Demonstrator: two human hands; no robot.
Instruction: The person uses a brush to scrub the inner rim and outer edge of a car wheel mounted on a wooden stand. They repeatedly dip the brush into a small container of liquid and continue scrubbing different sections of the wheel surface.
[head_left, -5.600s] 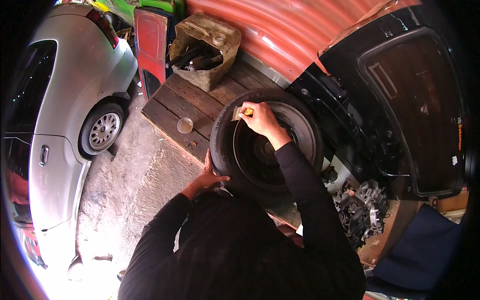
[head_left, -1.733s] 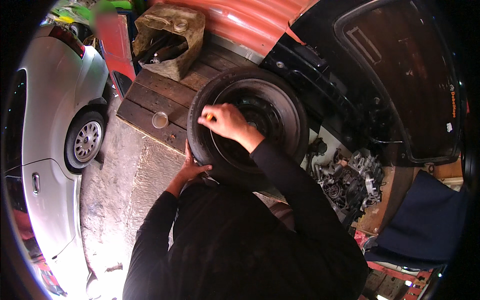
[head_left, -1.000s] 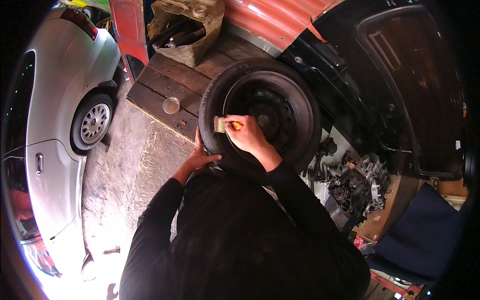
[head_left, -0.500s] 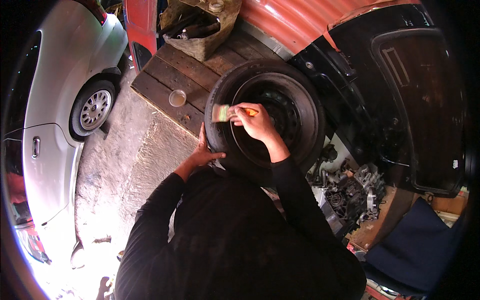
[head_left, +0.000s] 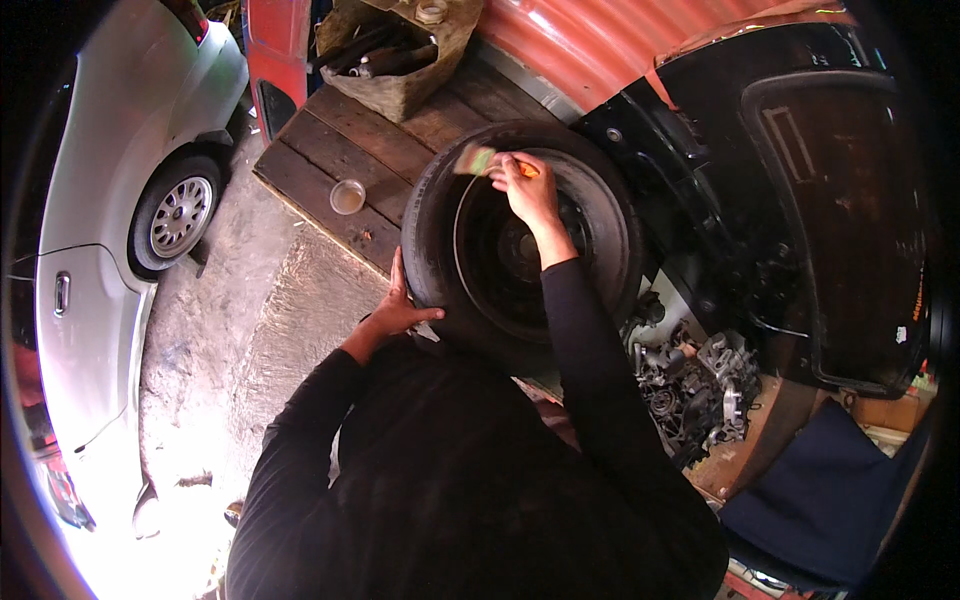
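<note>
Brush is clamped in grip of R hand; L hand is spread against tyre, grip apart. Nearby cup poss. upset if tyre's shifted.

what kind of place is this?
Probably a car repair garage or workshop: a silver car stands on the left, greyish metal machine parts are heaped on the right, and in the middle the right hand holds a brush over a tyred wheel.
</note>
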